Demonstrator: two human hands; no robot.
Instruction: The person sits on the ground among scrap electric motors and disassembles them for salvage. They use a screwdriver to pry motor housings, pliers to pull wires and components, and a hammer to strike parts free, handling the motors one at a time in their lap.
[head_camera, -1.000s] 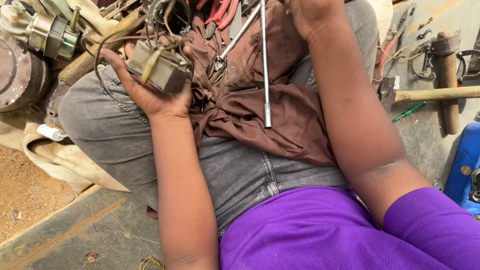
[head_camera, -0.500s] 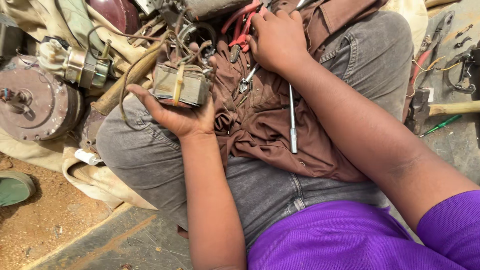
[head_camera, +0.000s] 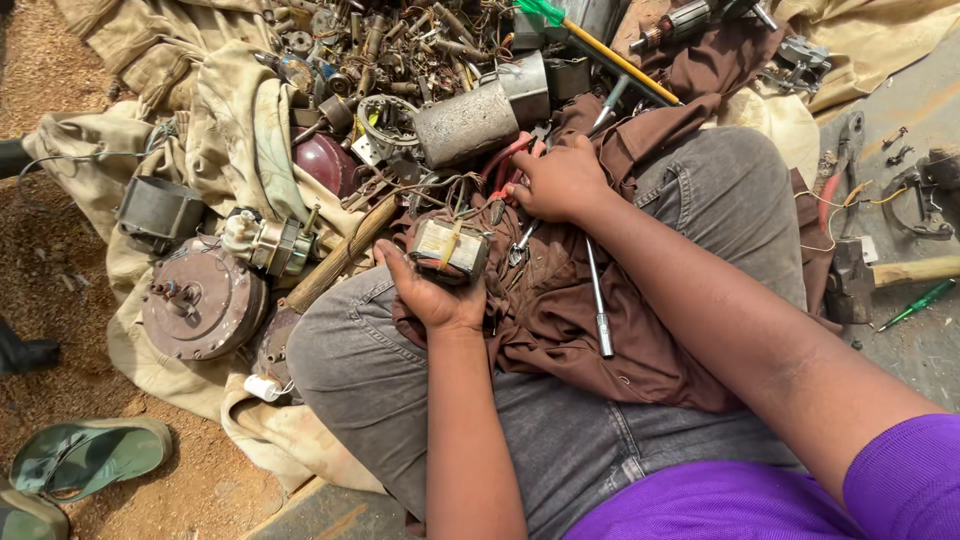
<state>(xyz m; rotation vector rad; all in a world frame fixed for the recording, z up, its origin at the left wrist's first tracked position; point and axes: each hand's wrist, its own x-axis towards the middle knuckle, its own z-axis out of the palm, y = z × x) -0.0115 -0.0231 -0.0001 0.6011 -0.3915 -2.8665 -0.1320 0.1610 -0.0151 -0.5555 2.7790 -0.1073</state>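
Head view is showing, at the far left, a green sandal (head_camera: 85, 455) lying on the sandy ground, and above it a dirty beige cloth (head_camera: 215, 110) spreading under a round rusty motor housing (head_camera: 200, 297) and a small motor core with copper windings (head_camera: 268, 243). Just right of these, a wooden handle (head_camera: 340, 255) is slanting toward the person's grey-trousered knee. The left hand (head_camera: 432, 290) is lying palm up on that knee, fingers curling around a small transformer (head_camera: 450, 247) wrapped in yellowish tape, its thin wires trailing upward. Behind it a grey metal cylinder (head_camera: 466, 124) is sitting among a heap of scrap parts. The right hand (head_camera: 557, 183) is resting knuckles up just right of the transformer, fingers bending down onto red-handled pliers (head_camera: 508, 160); whether it is actually gripping them I cannot tell. A brown cloth (head_camera: 610, 330) is covering the lap, with a long socket driver (head_camera: 597, 298) lying on it. Farther right, a hammer (head_camera: 880, 277) and a green screwdriver (head_camera: 915, 303) are lying on the grey floor.
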